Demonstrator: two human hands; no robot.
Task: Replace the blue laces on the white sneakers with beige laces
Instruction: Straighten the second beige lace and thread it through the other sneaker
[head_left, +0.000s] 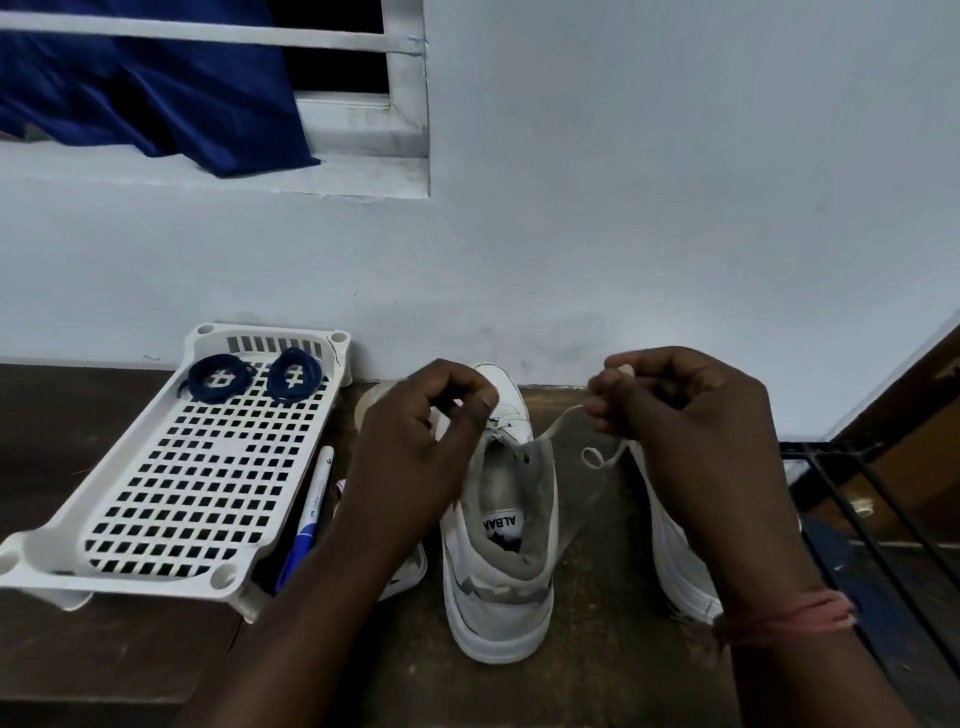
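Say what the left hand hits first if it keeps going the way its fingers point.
Probably the white sneaker: the left hand curls toward its eyelets. Depth is unclear, so the beige lace could come first.

A pale plastered wall (649, 182) fills the back. At upper left is a white window frame (405, 93) with 1 horizontal bar (208, 34), and a dark blue curtain (156, 98) drapes over its sill (311, 179). The light is dim. Below, a dark brown desk (104, 649); at right, a black metal rack (883, 499).
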